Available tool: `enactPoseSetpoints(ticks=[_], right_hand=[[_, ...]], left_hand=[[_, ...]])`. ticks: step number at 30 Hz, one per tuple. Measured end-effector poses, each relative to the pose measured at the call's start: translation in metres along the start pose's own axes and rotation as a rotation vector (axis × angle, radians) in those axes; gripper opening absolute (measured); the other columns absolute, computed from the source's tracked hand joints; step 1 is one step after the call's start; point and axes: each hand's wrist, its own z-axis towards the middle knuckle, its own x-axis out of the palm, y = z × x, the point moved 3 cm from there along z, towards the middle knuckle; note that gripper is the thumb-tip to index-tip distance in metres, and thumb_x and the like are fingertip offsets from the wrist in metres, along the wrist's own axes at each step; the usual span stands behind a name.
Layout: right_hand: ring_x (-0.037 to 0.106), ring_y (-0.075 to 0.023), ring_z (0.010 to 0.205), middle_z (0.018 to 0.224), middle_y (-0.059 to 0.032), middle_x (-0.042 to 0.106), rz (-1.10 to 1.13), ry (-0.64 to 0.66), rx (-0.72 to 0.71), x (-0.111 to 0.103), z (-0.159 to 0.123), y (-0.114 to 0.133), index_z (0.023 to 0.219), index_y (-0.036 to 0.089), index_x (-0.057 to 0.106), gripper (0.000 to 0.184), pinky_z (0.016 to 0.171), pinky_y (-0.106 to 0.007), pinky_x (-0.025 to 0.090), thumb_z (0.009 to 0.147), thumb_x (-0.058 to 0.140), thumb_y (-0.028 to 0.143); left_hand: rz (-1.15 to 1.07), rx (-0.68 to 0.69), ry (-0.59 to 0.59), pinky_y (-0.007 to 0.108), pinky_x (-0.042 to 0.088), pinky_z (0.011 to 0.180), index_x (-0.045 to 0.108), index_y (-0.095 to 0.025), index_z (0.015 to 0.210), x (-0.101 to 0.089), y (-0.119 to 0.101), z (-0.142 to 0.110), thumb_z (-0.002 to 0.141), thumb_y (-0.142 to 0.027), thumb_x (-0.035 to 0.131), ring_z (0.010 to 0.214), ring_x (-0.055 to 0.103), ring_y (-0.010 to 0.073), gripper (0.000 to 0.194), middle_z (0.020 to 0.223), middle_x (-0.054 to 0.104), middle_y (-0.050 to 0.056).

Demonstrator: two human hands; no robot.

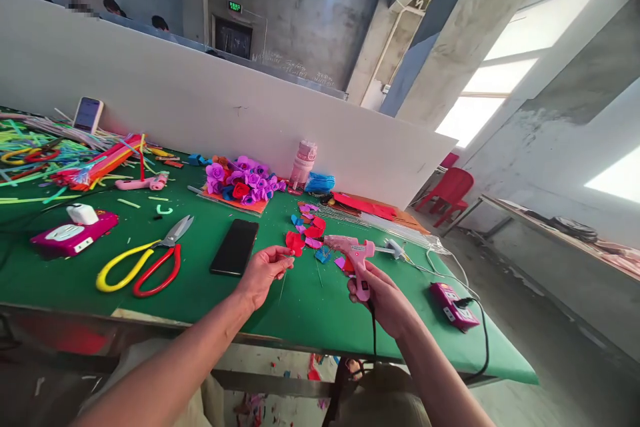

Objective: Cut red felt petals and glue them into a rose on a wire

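Observation:
My left hand (267, 273) pinches a small red paper flower (295, 244) over the table; a thin stem seems to hang down below the fingers. My right hand (383, 293) is wrapped round the handle of a pink hot glue gun (356, 252). Its nozzle points left, toward the flower, with a small gap between them. A glue stick sticks out of the gun's back end. Loose red, purple and blue paper petals (314, 230) lie beyond and between the hands. Just left of my left hand lies a black phone (235, 247).
Scissors (155, 257) with yellow and red handles lie left. A heap of finished paper flowers (245, 180), a pink bottle (303, 167) and a white partition (200, 87) stand behind. Purple power strips (75, 232) sit at both sides, with a cord off the right edge.

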Motion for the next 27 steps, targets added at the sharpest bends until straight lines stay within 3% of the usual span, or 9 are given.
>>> enactPoseSetpoints(ticks=[4, 8, 11, 15, 19, 27], right_hand=[[0.051, -0.0129, 0.058, 0.083, -0.0057, 0.064, -0.131, 0.056, -0.147, 0.016, -0.009, 0.013, 0.097, 0.019, 0.059, 0.038, 0.055, -0.026, 0.042, 0.079, 0.055, 0.053], [0.043, -0.0113, 0.050, 0.058, 0.0010, 0.054, -0.239, 0.009, -0.182, 0.025, -0.014, 0.019, 0.092, 0.017, 0.059, 0.040, 0.050, -0.024, 0.035, 0.080, 0.053, 0.054], [0.037, -0.0105, 0.047, 0.051, 0.0042, 0.046, -0.295, -0.064, -0.198, 0.026, -0.013, 0.017, 0.093, 0.016, 0.058, 0.041, 0.047, -0.023, 0.031, 0.079, 0.053, 0.055], [0.037, -0.0111, 0.046, 0.050, 0.0048, 0.046, -0.329, -0.110, -0.222, 0.022, -0.009, 0.009, 0.092, 0.018, 0.054, 0.042, 0.045, -0.024, 0.031, 0.076, 0.055, 0.057], [0.037, -0.0109, 0.047, 0.059, 0.0020, 0.052, -0.394, -0.071, -0.235, 0.021, -0.009, 0.004, 0.097, 0.019, 0.054, 0.042, 0.044, -0.024, 0.032, 0.078, 0.053, 0.056], [0.041, -0.0120, 0.049, 0.058, 0.0020, 0.049, -0.620, -0.098, -0.338, 0.030, -0.015, 0.014, 0.100, 0.019, 0.058, 0.036, 0.045, -0.023, 0.033, 0.082, 0.050, 0.049]], left_hand=[[0.010, 0.015, -0.027, 0.021, 0.028, 0.047, 0.067, -0.013, 0.077, -0.002, -0.003, 0.000, 0.052, -0.028, 0.078, 0.050, 0.042, 0.0065, 0.031, 0.059, 0.059, 0.000], [-0.006, -0.015, -0.003, 0.021, 0.027, 0.045, 0.067, -0.013, 0.077, -0.001, -0.003, -0.002, 0.054, -0.031, 0.077, 0.044, 0.037, 0.0042, 0.031, 0.059, 0.059, -0.001], [-0.022, -0.034, 0.026, 0.021, 0.027, 0.044, 0.068, -0.012, 0.078, -0.001, -0.002, -0.003, 0.055, -0.034, 0.078, 0.044, 0.038, 0.0039, 0.033, 0.059, 0.059, 0.000], [-0.026, -0.029, 0.028, 0.021, 0.027, 0.044, 0.070, -0.011, 0.077, -0.002, -0.003, -0.002, 0.054, -0.035, 0.079, 0.045, 0.039, 0.0042, 0.034, 0.059, 0.060, 0.001], [0.012, 0.002, 0.007, 0.022, 0.026, 0.044, 0.070, -0.011, 0.078, -0.001, -0.005, -0.003, 0.056, -0.034, 0.077, 0.044, 0.037, 0.0041, 0.032, 0.060, 0.059, 0.000], [0.097, 0.057, -0.022, 0.022, 0.027, 0.043, 0.070, -0.012, 0.078, 0.000, -0.005, -0.002, 0.057, -0.033, 0.074, 0.043, 0.037, 0.0050, 0.030, 0.057, 0.059, 0.000]])
